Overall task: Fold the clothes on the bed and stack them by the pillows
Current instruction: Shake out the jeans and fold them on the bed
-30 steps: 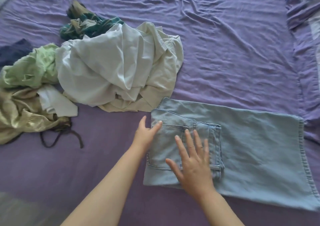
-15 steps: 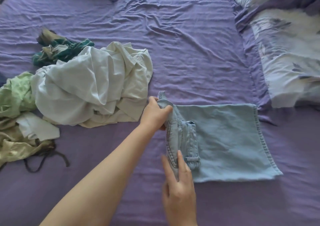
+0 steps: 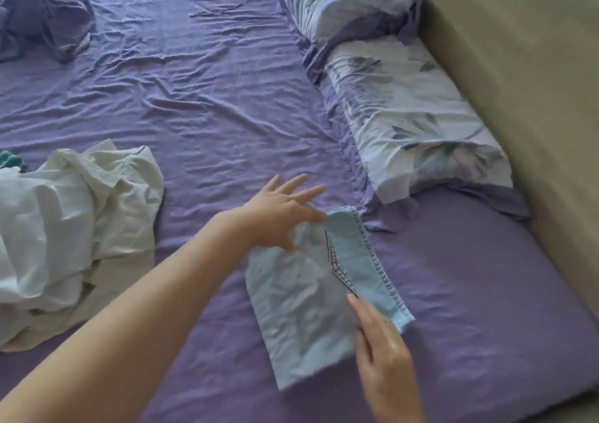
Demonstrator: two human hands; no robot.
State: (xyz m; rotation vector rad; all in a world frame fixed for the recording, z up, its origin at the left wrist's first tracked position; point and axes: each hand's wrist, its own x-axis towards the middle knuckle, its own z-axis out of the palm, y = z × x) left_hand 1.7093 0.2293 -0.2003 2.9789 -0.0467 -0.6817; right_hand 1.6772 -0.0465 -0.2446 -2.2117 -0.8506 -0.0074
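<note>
The left hand (image 3: 278, 218) lay spread, fingers straight, on the top end of the folded jeans (image 3: 311, 296), while the right hand (image 3: 382, 351) pressed straight fingers on their lower right edge, gripping nothing. The jeans lay on the bed sheet (image 3: 201, 104), with the pillows (image 3: 402, 104) at one o'clock and a heap of white clothes (image 3: 71, 234) at nine o'clock

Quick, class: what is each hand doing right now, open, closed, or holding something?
Left hand: open, fingers spread, at the far end of the folded light blue jeans.
Right hand: open, straight fingers lying on the jeans' near right edge.
</note>
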